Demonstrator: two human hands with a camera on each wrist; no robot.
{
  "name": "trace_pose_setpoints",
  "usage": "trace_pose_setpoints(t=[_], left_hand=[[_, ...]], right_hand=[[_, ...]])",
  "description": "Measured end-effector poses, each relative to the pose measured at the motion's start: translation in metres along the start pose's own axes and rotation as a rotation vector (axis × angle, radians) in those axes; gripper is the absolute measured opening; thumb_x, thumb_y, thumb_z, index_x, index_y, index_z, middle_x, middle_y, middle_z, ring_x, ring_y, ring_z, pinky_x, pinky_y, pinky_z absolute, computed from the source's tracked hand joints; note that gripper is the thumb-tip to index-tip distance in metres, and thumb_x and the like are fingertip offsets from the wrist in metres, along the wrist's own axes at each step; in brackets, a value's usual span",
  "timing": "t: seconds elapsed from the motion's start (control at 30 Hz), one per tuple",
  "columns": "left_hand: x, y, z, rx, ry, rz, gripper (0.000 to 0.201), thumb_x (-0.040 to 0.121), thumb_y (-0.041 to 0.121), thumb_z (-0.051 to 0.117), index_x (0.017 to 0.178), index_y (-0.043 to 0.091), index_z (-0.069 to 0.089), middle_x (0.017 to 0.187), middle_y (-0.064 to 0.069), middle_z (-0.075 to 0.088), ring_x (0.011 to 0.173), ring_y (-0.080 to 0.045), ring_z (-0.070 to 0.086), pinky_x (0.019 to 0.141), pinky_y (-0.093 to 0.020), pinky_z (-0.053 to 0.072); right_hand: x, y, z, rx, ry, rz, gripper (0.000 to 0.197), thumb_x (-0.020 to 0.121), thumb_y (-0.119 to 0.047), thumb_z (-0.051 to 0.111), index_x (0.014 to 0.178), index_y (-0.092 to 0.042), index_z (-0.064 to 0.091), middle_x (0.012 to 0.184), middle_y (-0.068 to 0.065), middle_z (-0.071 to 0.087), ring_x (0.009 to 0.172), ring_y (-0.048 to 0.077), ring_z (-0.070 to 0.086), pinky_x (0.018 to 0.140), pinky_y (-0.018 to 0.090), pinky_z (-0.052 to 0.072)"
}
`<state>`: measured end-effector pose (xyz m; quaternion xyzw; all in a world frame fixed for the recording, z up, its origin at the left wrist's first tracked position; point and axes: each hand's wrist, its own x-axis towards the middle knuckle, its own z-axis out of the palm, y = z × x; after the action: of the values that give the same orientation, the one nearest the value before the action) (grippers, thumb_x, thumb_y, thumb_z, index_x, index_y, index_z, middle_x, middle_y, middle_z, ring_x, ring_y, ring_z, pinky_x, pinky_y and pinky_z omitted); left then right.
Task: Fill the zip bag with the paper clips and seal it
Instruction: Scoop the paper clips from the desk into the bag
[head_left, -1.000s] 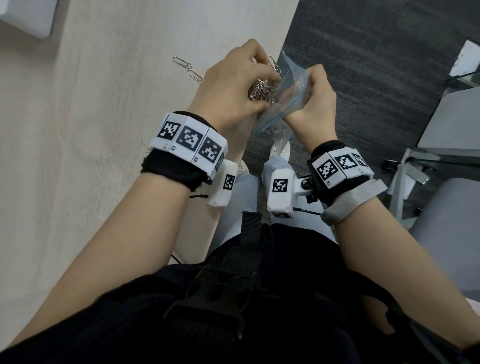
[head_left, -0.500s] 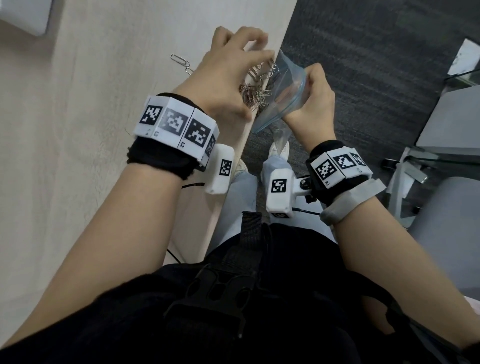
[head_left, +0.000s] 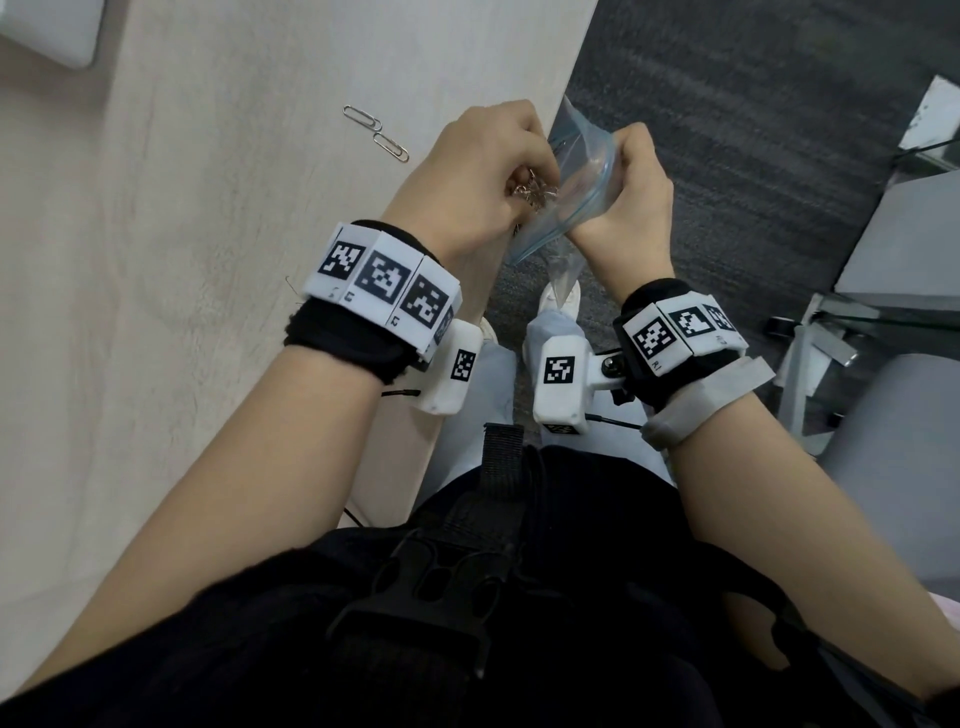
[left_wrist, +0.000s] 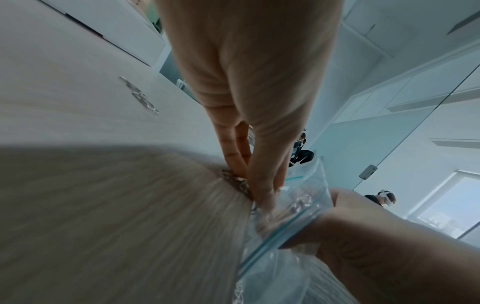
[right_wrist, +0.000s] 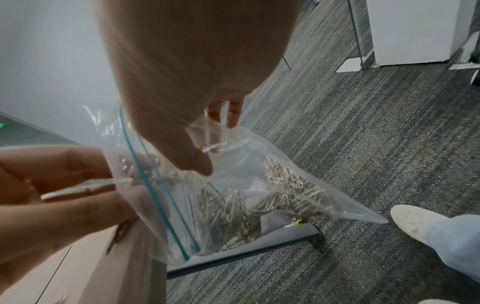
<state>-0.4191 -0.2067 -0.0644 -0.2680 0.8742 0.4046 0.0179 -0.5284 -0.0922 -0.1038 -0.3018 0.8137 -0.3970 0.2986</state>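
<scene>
Our right hand (head_left: 631, 208) pinched the bag (right_wrist: 259, 185), mouth toward our left hand (head_left: 467, 182), whose fingers, spread earlier, had curled round clips (head_left: 535, 189).

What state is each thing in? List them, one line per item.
zip bag: unsealed, mouth held open, hanging past the table edge, many clips inside.
right hand: grips the bag at its mouth.
left hand: fingers curled on a bunch of paper clips at the bag's mouth.
two loose paper clips: lying flat on the table, untouched.
</scene>
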Motion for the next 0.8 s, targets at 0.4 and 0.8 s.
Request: trace_pose_setpoints(t=[0.4, 0.8], left_hand=[[-0.029, -0.036, -0.033, 0.096, 0.559, -0.33, 0.033, 0.083, 0.035, 0.058, 0.114, 0.025, 0.062, 0.123, 0.004, 0.053, 0.117, -0.014, 0.042, 0.092, -0.011, 0.029], [-0.032, -0.03, -0.016, -0.087, 0.401, -0.341, 0.026, 0.077, 0.017, 0.072, 0.102, 0.015, 0.067, 0.105, -0.002, 0.06, 0.085, -0.005, 0.057, 0.078, -0.011, 0.051]], right_hand=[[0.0, 0.003, 0.0, 0.013, 0.0, -0.009, 0.047, 0.08, -0.009, 0.071, 0.077, -0.035, 0.032, 0.066, -0.016, 0.046, 0.055, -0.003, 0.042, 0.058, 0.022, 0.036], [-0.001, 0.004, 0.0, 0.033, -0.011, -0.019, 0.046, 0.081, -0.008, 0.069, 0.076, -0.035, 0.032, 0.066, -0.017, 0.045, 0.056, -0.004, 0.041, 0.06, 0.025, 0.037]])
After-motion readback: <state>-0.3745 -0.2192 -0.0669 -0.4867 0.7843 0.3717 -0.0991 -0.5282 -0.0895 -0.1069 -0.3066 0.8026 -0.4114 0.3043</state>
